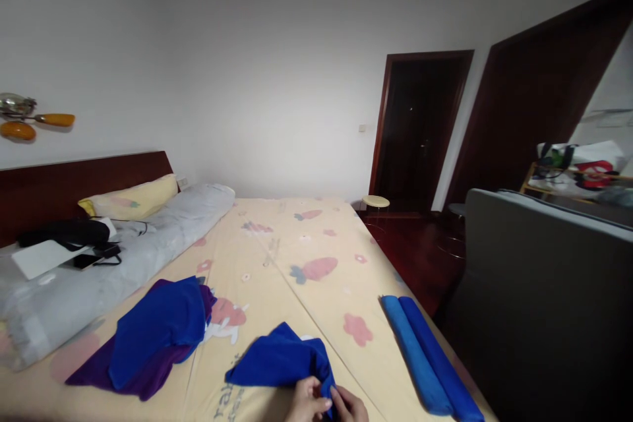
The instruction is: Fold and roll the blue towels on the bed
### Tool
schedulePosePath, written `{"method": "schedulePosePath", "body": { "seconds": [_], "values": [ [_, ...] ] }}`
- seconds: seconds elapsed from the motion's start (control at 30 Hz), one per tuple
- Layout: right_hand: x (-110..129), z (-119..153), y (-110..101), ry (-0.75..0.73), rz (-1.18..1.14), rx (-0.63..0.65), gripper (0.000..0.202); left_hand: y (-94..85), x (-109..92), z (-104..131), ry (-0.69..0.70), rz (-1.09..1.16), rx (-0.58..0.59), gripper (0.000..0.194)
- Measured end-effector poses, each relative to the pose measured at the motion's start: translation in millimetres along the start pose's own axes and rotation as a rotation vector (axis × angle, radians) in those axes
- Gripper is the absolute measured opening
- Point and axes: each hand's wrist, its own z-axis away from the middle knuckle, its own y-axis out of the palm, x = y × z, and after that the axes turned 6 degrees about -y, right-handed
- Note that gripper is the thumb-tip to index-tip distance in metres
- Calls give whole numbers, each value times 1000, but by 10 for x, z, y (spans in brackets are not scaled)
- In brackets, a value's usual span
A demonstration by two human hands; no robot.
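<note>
On the patterned bed (306,244), a blue cloth (279,361) is pinched by both the left hand (307,402) and right hand (350,405) at 6 o'clock; if the thin grip slackens, the fold could spring open.

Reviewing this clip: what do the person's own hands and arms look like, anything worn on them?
Only the left hand and right hand show at the bottom edge, both bare: no gloves, rings or markings can be made out. The wrists and forearms are cut off by the frame, so sleeves, a watch or bracelets cannot be judged.
</note>
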Motion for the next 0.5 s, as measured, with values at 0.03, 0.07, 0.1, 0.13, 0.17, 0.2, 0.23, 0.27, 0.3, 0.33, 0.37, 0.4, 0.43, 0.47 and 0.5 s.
{"method": "schedulePosePath", "body": {
  "seconds": [0.03, 0.07, 0.1, 0.13, 0.17, 0.2, 0.23, 0.27, 0.3, 0.33, 0.37, 0.4, 0.43, 0.47, 0.5],
  "values": [
    [14, -22, -31, 9, -11, -15, 45, -19, -30, 15, 14, 27, 2, 41],
    [26, -49, -73, 17, -18, -28, 48, -49, -68, 31, 26, 60, -5, 41],
    [38, -81, -127, 25, -24, -39, 51, -93, -113, 50, 38, 99, -22, 41],
    [52, -116, -193, 31, -28, -55, 53, -153, -165, 71, 48, 139, -46, 39],
    [70, -155, -271, 31, -30, -72, 54, -230, -223, 95, 54, 174, -72, 38],
    [92, -195, -357, 27, -31, -89, 54, -323, -287, 120, 52, 225, -112, 37],
    [117, -236, -449, 19, -25, -106, 54, -430, -353, 146, 43, 287, -160, 36],
    [144, -276, -546, 8, -13, -123, 52, -546, -421, 172, 32, 353, -212, 35],
    [170, -313, -643, -2, 5, -140, 51, -669, -489, 196, 23, 415, -263, 32],
    [194, -349, -740, -8, 27, -162, 50, -794, -554, 218, 18, 468, -309, 28],
    [213, -382, -836, -10, 51, -193, 49, -918, -616, 237, 21, 506, -350, 23],
    [228, -415, -928, -8, 75, -230, 48, -1039, -674, 253, 32, 524, -381, 18],
    [240, -448, -1017, -3, 96, -270, 47, -1154, -729, 265, 46, 522, -404, 14],
    [251, -484, -1102, 4, 114, -307, 46, -1262, -781, 274, 57, 523, -434, 11],
    [262, -524, -1182, 7, 132, -341, 45, -1364, -834, 281, 70, 522, -467, 10]
  ]
}}
